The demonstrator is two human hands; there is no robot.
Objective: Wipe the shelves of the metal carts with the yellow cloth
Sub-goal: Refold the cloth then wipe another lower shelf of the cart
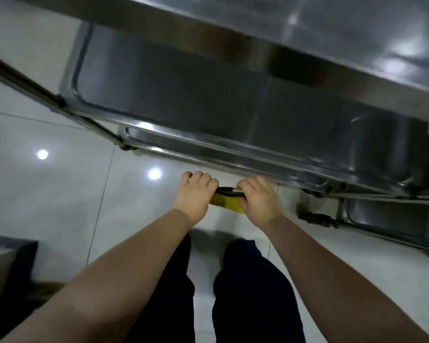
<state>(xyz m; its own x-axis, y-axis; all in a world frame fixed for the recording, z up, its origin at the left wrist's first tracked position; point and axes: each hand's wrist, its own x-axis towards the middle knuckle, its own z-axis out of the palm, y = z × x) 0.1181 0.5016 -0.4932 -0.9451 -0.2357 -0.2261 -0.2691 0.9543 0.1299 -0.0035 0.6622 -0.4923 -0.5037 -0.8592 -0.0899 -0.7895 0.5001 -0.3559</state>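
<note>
Cloth in left hand, right hand

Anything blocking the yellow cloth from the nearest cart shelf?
Nothing visible. The left hand and right hand both grip the yellow cloth just short of the lowest shelf's front rim, with only floor showing below the gap. The upper shelves sit higher, outside that path.

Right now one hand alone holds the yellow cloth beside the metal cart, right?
No, both do: the head view shows the left hand and right hand each gripping the yellow cloth beside the metal cart.
</note>
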